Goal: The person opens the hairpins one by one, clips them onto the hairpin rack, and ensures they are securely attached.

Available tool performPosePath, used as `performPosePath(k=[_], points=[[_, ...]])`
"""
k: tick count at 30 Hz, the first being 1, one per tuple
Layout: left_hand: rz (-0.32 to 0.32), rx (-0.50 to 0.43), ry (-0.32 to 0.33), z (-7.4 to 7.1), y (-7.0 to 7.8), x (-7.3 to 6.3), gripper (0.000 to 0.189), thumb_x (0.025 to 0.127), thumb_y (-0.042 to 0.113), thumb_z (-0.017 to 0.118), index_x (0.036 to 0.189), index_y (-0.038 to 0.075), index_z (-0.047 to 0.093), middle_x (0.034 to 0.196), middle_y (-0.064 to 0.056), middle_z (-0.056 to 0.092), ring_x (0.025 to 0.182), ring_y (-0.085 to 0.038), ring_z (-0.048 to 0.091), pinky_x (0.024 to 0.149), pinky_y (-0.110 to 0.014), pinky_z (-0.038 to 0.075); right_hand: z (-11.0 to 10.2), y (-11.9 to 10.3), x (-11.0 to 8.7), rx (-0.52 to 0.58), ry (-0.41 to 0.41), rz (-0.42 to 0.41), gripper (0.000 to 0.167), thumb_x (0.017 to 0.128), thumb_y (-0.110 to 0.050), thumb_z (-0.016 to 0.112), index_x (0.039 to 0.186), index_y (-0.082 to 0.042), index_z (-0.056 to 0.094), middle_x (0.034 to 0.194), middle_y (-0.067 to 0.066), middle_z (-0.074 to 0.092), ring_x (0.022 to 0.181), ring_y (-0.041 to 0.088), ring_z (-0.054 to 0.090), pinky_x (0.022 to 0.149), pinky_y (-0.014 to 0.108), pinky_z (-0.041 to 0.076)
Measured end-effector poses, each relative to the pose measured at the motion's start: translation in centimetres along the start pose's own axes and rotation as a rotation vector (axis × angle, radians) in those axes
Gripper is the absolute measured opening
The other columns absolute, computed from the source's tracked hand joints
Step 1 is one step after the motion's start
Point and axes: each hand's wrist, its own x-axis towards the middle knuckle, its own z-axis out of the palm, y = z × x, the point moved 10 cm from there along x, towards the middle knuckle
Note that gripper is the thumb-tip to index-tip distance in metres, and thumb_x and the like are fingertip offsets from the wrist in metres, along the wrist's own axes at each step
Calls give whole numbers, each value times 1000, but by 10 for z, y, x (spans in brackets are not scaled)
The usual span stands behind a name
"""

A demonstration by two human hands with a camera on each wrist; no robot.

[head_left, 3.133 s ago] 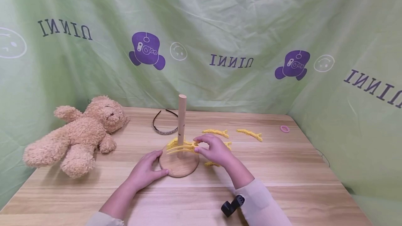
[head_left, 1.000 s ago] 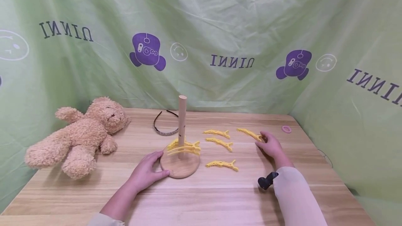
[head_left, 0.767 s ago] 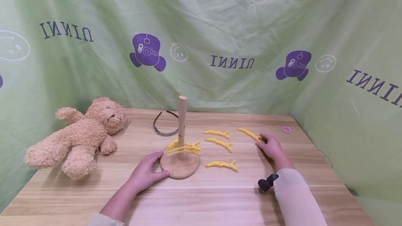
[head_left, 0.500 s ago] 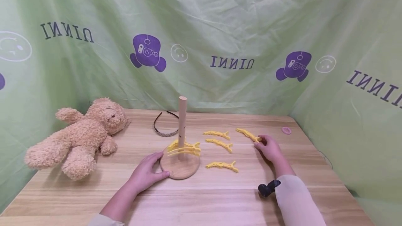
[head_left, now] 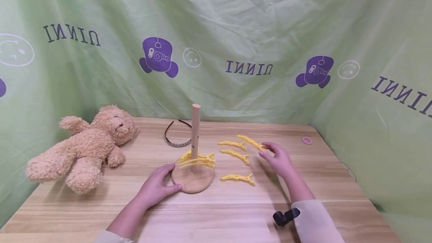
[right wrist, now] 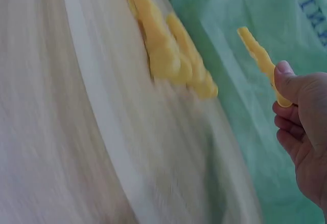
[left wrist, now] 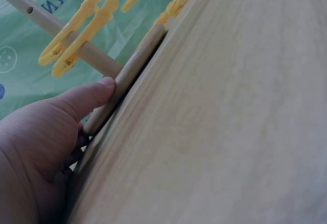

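Observation:
My left hand (head_left: 158, 186) grips the rim of a wooden stand's round base (head_left: 193, 183), thumb on top, as the left wrist view also shows. From the base rises an upright post (head_left: 195, 128). Two yellow alligator hair clips (left wrist: 84, 32) are clamped across the post, low down. Thumb and fingers of my right hand (head_left: 278, 160) pinch the tail of another yellow hair clip (head_left: 249, 141), raised off the table; its long end points away to the left. Beneath and left of it lie loose yellow clips (head_left: 235, 156) on the table.
A plush bear (head_left: 89, 143) lies on the left of the wooden table (head_left: 202, 220). Behind the post is a dark beaded headband (head_left: 179, 144). A pink hair ring (head_left: 306, 140) lies at the far right. Green printed cloth (head_left: 216, 29) hangs around the table.
My right hand let go of a clip at the post and moved right to another clip. It now holds that clip, lifted and shifted left. The left hand stays on the base.

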Motion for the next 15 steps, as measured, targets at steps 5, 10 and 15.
performPosePath(k=[5,10,15], points=[[1,-2,0,0,0,0,85,76,44,81,138,-4,50,143,-26,50,135,-45,43,114,-59,33,8,-36,-7,5,-1,-69,37,92,-15,68,124,1,63,121,22,65,121,40,58,105,54,47],[-3,-3,-3,0,0,-1,86,76,45,81,139,-4,50,143,-25,50,135,-45,43,114,-59,33,20,-71,-14,41,-27,-131,29,89,-12,71,116,0,69,110,18,70,111,34,63,99,53,51],[2,-6,0,-1,0,-1,86,76,45,81,139,-4,49,143,-26,50,135,-46,43,114,-60,32,33,-105,-20,37,-26,-187,23,86,-9,73,108,-1,73,104,15,73,106,31,66,95,51,53]])
